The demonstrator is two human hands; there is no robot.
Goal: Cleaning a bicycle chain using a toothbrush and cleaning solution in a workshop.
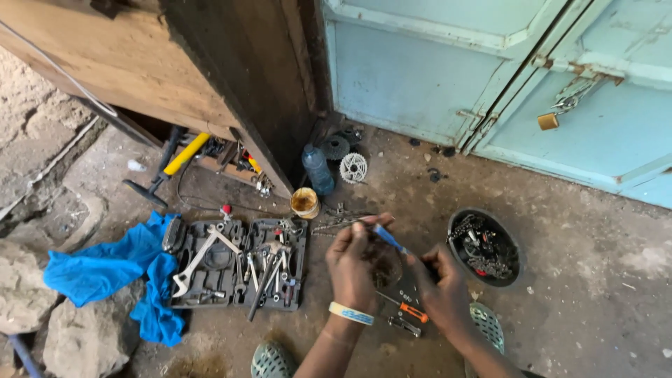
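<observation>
While gripped, slim blue-handled tool point(387, 238)

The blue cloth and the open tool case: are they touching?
Touching. The head view shows the blue cloth lying against the left edge of the tool case, its folds overlapping the case's corner with no floor visible between them.

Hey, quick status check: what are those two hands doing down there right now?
Left hand cups a small dark round part. Right hand grips a blue-handled tool, tip at the part. Open tool case left, bowl of metal parts right; nothing between.
</observation>
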